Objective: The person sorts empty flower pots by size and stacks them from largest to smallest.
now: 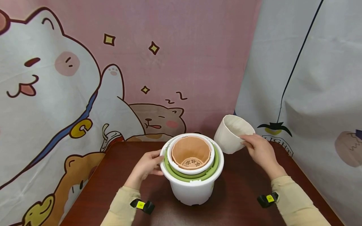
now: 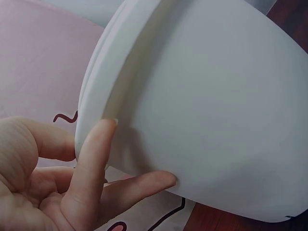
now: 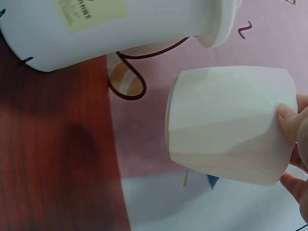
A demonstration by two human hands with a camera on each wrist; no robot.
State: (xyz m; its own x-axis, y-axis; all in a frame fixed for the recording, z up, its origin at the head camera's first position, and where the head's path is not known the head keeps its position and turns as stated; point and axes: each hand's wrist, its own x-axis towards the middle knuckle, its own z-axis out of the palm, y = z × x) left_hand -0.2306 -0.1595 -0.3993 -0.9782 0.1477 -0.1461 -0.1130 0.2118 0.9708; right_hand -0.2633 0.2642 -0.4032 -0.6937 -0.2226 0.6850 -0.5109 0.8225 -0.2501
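Observation:
A large white flowerpot (image 1: pixel 190 191) stands upright on the table, with smaller pots nested in it. Green rims (image 1: pixel 167 164) show inside it, then a white rim, and innermost an orange pot (image 1: pixel 192 149) with a perforated bottom. At its left side my left hand (image 1: pixel 147 164) holds the rim; in the left wrist view the fingers (image 2: pixel 94 159) lie along the rim and against the wall beneath. My right hand (image 1: pixel 260 149) pinches the rim of a faceted cream pot (image 3: pixel 231 125), which tilts in the air right behind the nested stack.
The dark reddish-brown table (image 1: pixel 124 153) ends at a cloth backdrop (image 1: pixel 198 62) with cartoon cats. A grey-white cloth (image 1: pixel 319 94) hangs at the right. A yellow label (image 3: pixel 91 12) with a barcode is on the large pot's side.

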